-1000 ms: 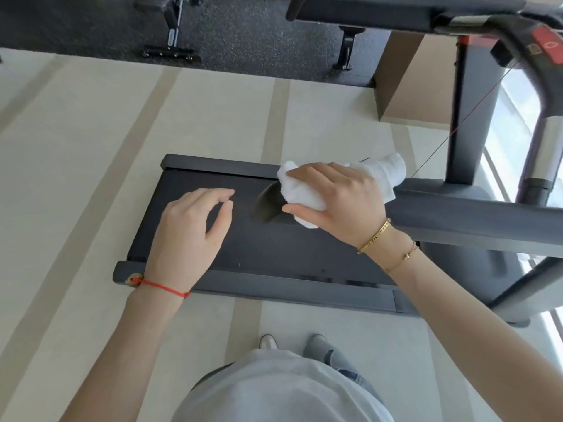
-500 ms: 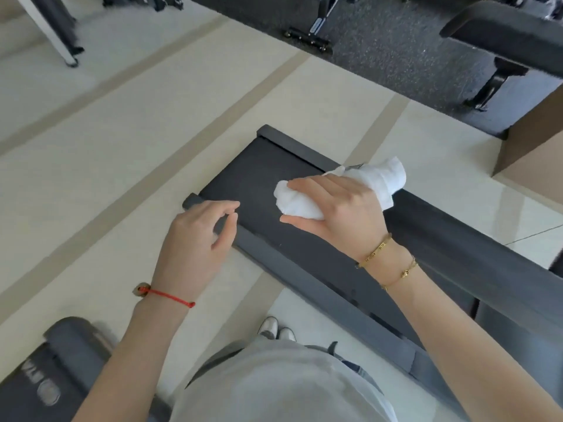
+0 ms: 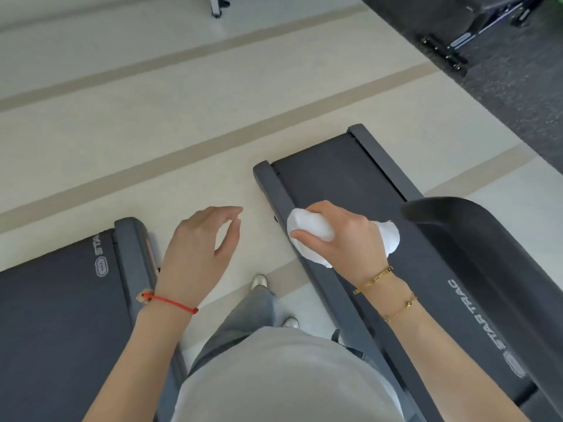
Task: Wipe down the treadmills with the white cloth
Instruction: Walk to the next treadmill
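Note:
My right hand (image 3: 344, 236) grips a bunched white cloth (image 3: 310, 229) over the left side rail (image 3: 275, 190) of a dark grey treadmill (image 3: 344, 178) on the right. Whether the cloth touches the rail I cannot tell. The cloth's other end sticks out behind my hand. A second treadmill (image 3: 61, 300) lies at the lower left. My left hand (image 3: 198, 254) hovers over the floor between the two machines, fingers loosely curved, holding nothing.
A curved dark handrail (image 3: 475, 220) of the right treadmill rises to the right of my hand. My legs and shoes (image 3: 259, 281) stand on the pale striped floor (image 3: 182, 132) between the treadmills. Black gym equipment (image 3: 457, 32) sits on dark matting at the upper right.
The view has swung left, so a second treadmill now shows at lower left. My right hand moved the cloth from the belt to the near side rail. My left hand left the deck.

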`<state>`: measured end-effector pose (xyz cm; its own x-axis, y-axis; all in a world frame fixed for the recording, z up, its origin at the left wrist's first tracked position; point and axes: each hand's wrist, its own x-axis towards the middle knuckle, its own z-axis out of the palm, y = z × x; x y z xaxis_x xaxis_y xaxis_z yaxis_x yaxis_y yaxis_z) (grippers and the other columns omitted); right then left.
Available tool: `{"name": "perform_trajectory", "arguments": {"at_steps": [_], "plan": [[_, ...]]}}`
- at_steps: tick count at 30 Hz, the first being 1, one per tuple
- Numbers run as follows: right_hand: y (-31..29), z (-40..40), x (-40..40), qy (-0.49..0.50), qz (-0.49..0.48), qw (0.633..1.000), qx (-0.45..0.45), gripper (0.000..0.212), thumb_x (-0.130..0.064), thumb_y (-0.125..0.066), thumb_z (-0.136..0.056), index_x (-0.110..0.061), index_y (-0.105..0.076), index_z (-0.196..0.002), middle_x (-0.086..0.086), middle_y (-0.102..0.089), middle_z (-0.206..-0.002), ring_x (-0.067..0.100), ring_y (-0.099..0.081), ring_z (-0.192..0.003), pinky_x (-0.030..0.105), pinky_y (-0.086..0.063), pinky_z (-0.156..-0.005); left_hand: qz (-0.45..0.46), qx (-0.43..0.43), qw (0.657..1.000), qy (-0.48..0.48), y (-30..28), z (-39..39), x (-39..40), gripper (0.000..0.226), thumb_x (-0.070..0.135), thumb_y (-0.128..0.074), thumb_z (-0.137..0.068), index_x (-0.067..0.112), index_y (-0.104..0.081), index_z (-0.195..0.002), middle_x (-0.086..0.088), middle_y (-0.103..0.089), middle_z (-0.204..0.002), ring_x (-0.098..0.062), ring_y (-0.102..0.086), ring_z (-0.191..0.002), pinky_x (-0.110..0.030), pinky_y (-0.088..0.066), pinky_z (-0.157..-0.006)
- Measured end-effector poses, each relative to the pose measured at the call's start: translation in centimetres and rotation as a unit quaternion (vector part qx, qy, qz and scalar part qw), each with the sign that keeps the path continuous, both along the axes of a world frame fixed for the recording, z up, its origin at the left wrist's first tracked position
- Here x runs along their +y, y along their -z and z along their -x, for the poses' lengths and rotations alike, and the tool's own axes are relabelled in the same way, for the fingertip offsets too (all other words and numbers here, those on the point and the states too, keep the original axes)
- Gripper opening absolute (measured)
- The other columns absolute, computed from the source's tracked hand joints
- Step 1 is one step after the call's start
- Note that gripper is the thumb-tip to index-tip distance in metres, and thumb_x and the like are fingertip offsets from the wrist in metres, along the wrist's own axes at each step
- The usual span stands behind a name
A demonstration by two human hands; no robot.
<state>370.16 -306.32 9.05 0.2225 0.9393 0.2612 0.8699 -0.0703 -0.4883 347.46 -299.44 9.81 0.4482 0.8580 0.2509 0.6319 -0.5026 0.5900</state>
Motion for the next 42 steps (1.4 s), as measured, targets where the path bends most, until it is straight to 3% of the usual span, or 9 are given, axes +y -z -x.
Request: {"name": "perform_trajectory", "arguments": {"at_steps": [3, 7, 12, 16, 18, 22, 24, 35, 42], "plan": [[0.5, 0.6, 1.8, -0.022, 0.018, 1.000, 0.009, 0.039, -0.057, -0.069, -0.077, -0.023, -0.065, -0.096, -0.009, -0.066, -0.075, 0.014, -0.060, -0.063, 0.023, -0.036, -0.054, 0.012, 0.002, 0.999, -0.037, 0.3, 1.2, 0.6, 0.022, 0.010, -0.060, -0.095, 0.009, -0.070, -0.114, -0.001, -0.072, -0.108, -0.019, -0.068, -0.098, -0.034, -0.052, -0.091], [1.3, 1.2, 5.5, -0.038, 0.052, 0.998, 0.024, 0.044, -0.062, -0.061, -0.078, -0.024, -0.065, -0.099, -0.009, -0.068, -0.078, 0.015, -0.062, -0.068, 0.026, -0.043, -0.057, 0.027, 0.001, 0.996, -0.079, 0.8, 2.4, 3.0, 0.022, 0.009, -0.059, -0.096, 0.009, -0.070, -0.115, -0.003, -0.072, -0.110, -0.020, -0.067, -0.099, -0.040, -0.054, -0.089], [2.0, 2.2, 12.5, -0.040, 0.066, 0.997, 0.029, 0.044, -0.062, -0.061, -0.078, -0.024, -0.065, -0.100, -0.006, -0.067, -0.076, 0.018, -0.062, -0.066, 0.028, -0.046, -0.057, 0.048, 0.001, 0.991, -0.123, 0.8, 3.7, 8.7, 0.023, 0.012, -0.057, -0.096, 0.011, -0.070, -0.116, 0.000, -0.072, -0.110, -0.017, -0.067, -0.099, -0.037, -0.053, -0.089], [1.5, 3.6, 19.6, -0.042, 0.061, 0.997, 0.032, 0.042, -0.060, -0.064, -0.078, -0.024, -0.065, -0.100, -0.007, -0.067, -0.077, 0.017, -0.062, -0.068, 0.028, -0.047, -0.057, 0.046, -0.003, 0.990, -0.136, -0.2, 5.2, 15.3, 0.023, 0.012, -0.057, -0.096, 0.011, -0.070, -0.116, 0.000, -0.071, -0.109, 0.005, -0.054, -0.069, -0.027, -0.048, -0.079], [0.9, 4.6, 23.3, -0.045, 0.054, 0.997, 0.034, 0.042, -0.057, -0.067, -0.078, -0.022, -0.066, -0.101, -0.005, -0.069, -0.080, 0.018, -0.063, -0.070, 0.030, -0.049, -0.059, 0.045, -0.003, 0.990, -0.131, -0.8, 6.3, 18.8, 0.023, 0.012, -0.058, -0.096, 0.011, -0.070, -0.116, -0.001, -0.071, -0.107, 0.004, -0.049, -0.062, -0.029, -0.050, -0.076], [0.3, 6.5, 29.8, -0.037, 0.039, 0.998, 0.043, 0.043, -0.054, -0.071, -0.077, -0.020, -0.067, -0.103, -0.003, -0.070, -0.086, 0.020, -0.065, -0.076, 0.032, -0.051, -0.062, 0.045, 0.012, 0.991, -0.124, -1.6, 8.3, 25.6, 0.024, 0.011, -0.057, -0.096, 0.008, -0.069, -0.116, -0.004, -0.071, -0.110, -0.021, -0.066, -0.094, -0.044, -0.056, -0.079], [0.2, 7.1, 32.5, -0.022, 0.041, 0.997, 0.059, 0.044, -0.054, -0.071, -0.076, -0.020, -0.066, -0.105, -0.003, -0.071, -0.088, 0.020, -0.065, -0.079, 0.034, -0.052, -0.065, 0.042, 0.022, 0.991, -0.122, -1.9, 8.9, 28.7, 0.023, 0.010, -0.057, -0.096, 0.008, -0.070, -0.115, -0.004, -0.071, -0.109, -0.024, -0.067, -0.101, -0.045, -0.054, -0.085], [1.5, 6.5, 47.1, 0.015, 0.057, 0.995, 0.079, 0.041, -0.054, -0.071, -0.076, -0.024, -0.065, -0.103, -0.008, -0.070, -0.087, 0.016, -0.063, -0.076, 0.024, -0.044, -0.062, 0.046, 0.042, 0.994, -0.086, 0.0, 7.6, 45.8, 0.021, 0.013, -0.057, -0.096, 0.011, -0.070, -0.113, 0.000, -0.072, -0.107, -0.021, -0.068, -0.099, -0.041, -0.053, -0.088], [1.7, 1.8, 59.2, 0.054, 0.052, 0.993, 0.095, 0.043, -0.055, -0.071, -0.075, -0.024, -0.065, -0.104, -0.007, -0.070, -0.087, 0.019, -0.065, -0.078, 0.032, -0.051, -0.066, 0.044, 0.050, 0.997, -0.045, 0.0, 1.5, 59.6, 0.021, 0.013, -0.058, -0.096, 0.012, -0.070, -0.112, 0.001, -0.072, -0.106, -0.018, -0.068, -0.096, -0.039, -0.053, -0.087]]}}
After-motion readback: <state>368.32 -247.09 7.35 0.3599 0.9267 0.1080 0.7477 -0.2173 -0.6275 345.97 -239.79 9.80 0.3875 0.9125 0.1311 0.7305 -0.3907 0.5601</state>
